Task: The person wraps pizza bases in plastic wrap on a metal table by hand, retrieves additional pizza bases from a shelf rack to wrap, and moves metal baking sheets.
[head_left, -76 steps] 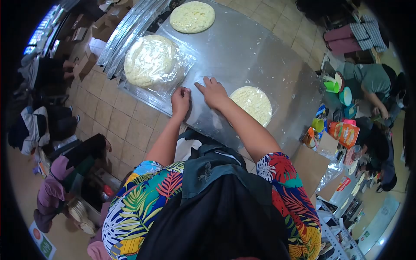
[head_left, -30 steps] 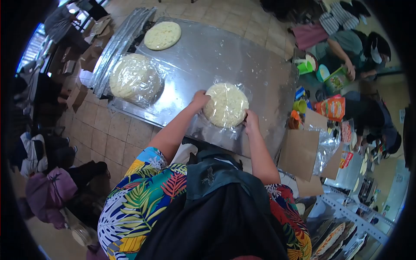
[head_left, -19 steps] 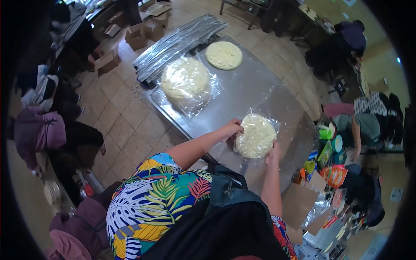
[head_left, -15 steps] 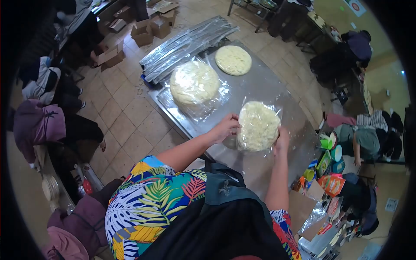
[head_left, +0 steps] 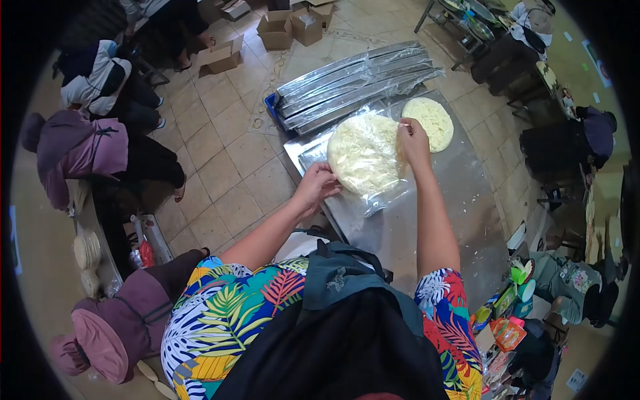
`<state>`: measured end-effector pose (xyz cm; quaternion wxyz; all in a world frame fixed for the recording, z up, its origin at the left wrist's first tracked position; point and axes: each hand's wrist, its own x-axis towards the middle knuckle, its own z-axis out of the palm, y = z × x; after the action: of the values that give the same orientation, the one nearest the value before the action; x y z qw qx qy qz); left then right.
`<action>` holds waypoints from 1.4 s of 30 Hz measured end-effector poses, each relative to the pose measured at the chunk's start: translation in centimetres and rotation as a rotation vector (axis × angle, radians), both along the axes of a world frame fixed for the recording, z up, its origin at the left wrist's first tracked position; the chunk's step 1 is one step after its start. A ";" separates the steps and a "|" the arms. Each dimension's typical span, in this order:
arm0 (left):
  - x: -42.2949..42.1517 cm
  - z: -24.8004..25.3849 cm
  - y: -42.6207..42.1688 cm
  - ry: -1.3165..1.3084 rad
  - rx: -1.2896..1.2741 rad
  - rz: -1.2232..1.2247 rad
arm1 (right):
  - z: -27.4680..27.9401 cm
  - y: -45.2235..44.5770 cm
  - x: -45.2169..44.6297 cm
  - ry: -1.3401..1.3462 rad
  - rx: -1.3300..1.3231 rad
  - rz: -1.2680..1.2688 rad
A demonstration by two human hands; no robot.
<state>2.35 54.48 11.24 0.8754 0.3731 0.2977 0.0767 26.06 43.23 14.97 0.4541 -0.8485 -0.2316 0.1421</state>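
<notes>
A pale, round, flat piece of dough in clear plastic (head_left: 365, 157) lies at the left side of the metal table, where the other wrapped round was. The lower one is now mostly hidden beneath it. My left hand (head_left: 319, 185) has its fingers closed on the near-left edge of the wrapped dough round. At the far-right edge, my right hand (head_left: 415, 139) pinches the plastic and rim. Just beyond that hand sits an unwrapped dough round (head_left: 435, 125), flat on the table.
Long bars in clear plastic (head_left: 353, 83) lie along the far end of the metal table (head_left: 440, 213), by a blue crate (head_left: 272, 110). Cardboard boxes (head_left: 275, 30) stand on the tiled floor. Several people work at side benches left and right. Colourful packets (head_left: 508, 333) crowd the right side.
Both hands have carried the wrapped dough round from the table's near part up and left onto the other wrapped round. The camera view has turned, shifting the table rightward.
</notes>
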 end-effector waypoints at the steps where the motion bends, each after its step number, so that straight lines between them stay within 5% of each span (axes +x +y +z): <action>1: 0.2 -0.6 0.4 0.089 0.042 -0.030 | 0.0 0.3 -0.1 0.000 -0.004 -0.007; 3: 0.1 -1.2 0.8 0.086 0.027 -0.051 | 0.5 0.0 -0.9 -0.640 0.009 -0.005; 7: 0.2 -1.1 1.5 0.079 0.084 -0.150 | 3.9 -0.1 -6.3 -0.712 0.172 0.229; 10: 0.6 -2.1 2.7 0.087 0.110 -0.230 | 2.6 0.4 -9.1 -0.797 -0.068 0.753; 11: 0.6 -2.6 2.9 0.078 0.111 -0.266 | 1.4 0.2 -8.7 -0.793 -0.078 0.737; 14: 0.6 -1.9 3.0 0.120 0.108 -0.284 | -0.8 0.6 -5.6 -0.760 -0.503 0.553; 19: 0.0 -2.3 4.5 0.187 0.300 -0.319 | -0.2 -1.7 -3.4 -0.679 -0.347 0.276; 22: 1.0 -3.2 7.0 0.216 0.591 0.205 | -0.7 -4.7 -2.9 -0.603 -0.283 0.143; 28: 6.8 -3.3 13.0 -0.114 0.747 0.242 | -5.2 -17.8 -5.1 -0.380 -0.270 -0.233; 31: 8.7 1.4 7.9 -0.173 0.662 0.302 | -4.7 -26.6 -10.1 -0.267 -0.294 -0.504; 33: 10.2 1.6 6.0 -0.264 0.628 0.245 | -4.7 -32.9 -12.8 -0.387 -0.265 -0.711; 35: 9.4 6.3 -4.4 -0.351 0.600 0.224 | -0.4 -46.3 -17.6 -0.569 -0.207 -0.944; 42: 11.2 8.8 -20.5 -0.502 0.602 -0.092 | 6.5 -68.2 -30.7 -0.604 -0.106 -1.704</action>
<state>13.57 33.97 20.03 0.7749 0.5957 0.0215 0.2101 -4.68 -24.94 21.52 0.2857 -0.7535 0.3723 -0.4605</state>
